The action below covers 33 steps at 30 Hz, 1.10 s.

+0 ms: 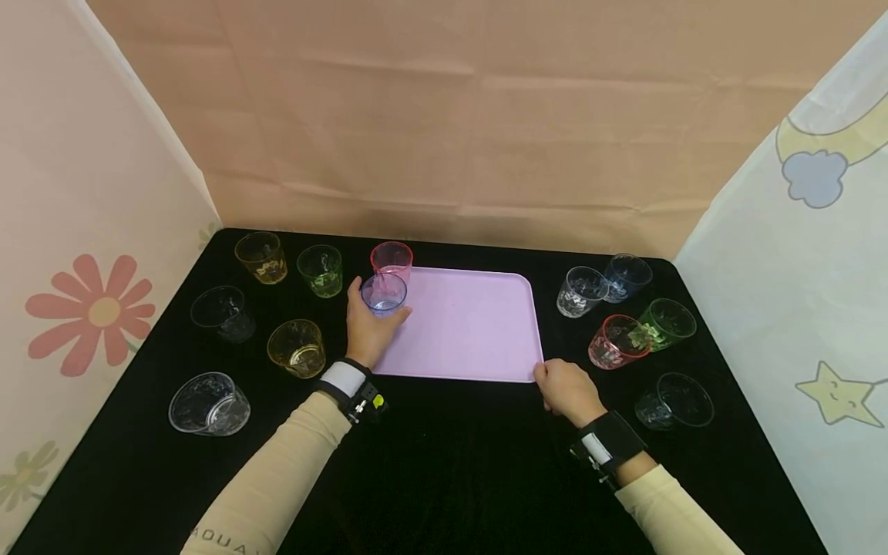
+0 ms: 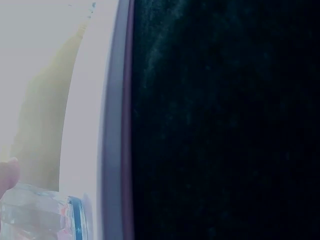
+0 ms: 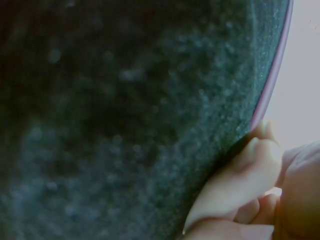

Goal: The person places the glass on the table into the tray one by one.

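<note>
Head view: the full layout shows here only. Left hand [image 1: 372, 327] is curled round a blue-rimmed glass [image 1: 383, 294] over the left end of a lilac tray [image 1: 472, 327]; the tray lies toward the middle of the far half of the black counter [image 1: 444, 462]. Right hand [image 1: 570, 391] grips the tray at its near-right corner, fingers folded in.

Left wrist view: adds the raised tray rim in profile, pale with a pinkish outer edge against the dark counter, and the glass wall close up beside a fingertip. Right wrist view: adds the bent fingers and thumb at the tray edge, which the head view shows only from above; no glass in frame.

Glass held: transparent, wall faintly patterned, blue band at the lip, mouth upward in the head view. Cannot tell whether its base touches the tray. Just behind it, by the tray's far-left corner, a red-rimmed glass [image 1: 391, 253], lower part overlapped by the held one.

Other glasses: toward the counter's left edge, five, two amber, one green, two colourless or greyish; nearest of these, a clear glass [image 1: 210, 403]. Toward the right edge, five more, including a red glass [image 1: 620, 341] overlapping a green glass [image 1: 667, 324].
</note>
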Tool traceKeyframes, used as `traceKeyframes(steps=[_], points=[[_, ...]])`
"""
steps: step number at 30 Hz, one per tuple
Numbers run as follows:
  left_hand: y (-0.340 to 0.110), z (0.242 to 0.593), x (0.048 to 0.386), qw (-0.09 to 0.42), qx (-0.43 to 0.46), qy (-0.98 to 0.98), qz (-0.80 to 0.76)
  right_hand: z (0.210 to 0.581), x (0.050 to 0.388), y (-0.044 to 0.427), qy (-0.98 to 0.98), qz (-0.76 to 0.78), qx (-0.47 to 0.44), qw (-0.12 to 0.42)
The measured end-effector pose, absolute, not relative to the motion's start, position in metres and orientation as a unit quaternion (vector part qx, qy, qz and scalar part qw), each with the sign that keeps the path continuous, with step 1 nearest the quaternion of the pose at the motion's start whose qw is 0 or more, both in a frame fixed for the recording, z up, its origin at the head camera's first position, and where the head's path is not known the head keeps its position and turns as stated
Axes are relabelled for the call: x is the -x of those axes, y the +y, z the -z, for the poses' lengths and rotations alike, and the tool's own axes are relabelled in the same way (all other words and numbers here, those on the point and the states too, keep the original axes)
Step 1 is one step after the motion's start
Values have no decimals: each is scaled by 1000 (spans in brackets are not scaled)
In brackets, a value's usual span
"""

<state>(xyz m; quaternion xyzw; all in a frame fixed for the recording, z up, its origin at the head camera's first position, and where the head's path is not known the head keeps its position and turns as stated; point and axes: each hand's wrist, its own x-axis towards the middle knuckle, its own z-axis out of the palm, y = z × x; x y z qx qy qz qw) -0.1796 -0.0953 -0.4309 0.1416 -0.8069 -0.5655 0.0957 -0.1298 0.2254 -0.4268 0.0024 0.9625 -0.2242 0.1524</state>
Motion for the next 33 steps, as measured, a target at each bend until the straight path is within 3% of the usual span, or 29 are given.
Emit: traceKeyframes(steps=[11, 33], points=[[-96, 434, 176, 99, -137, -810, 562, 427, 129, 224, 963, 220, -2, 153], [-79, 416, 161, 195, -103, -800, 558, 427, 130, 225, 964, 221, 1, 147]])
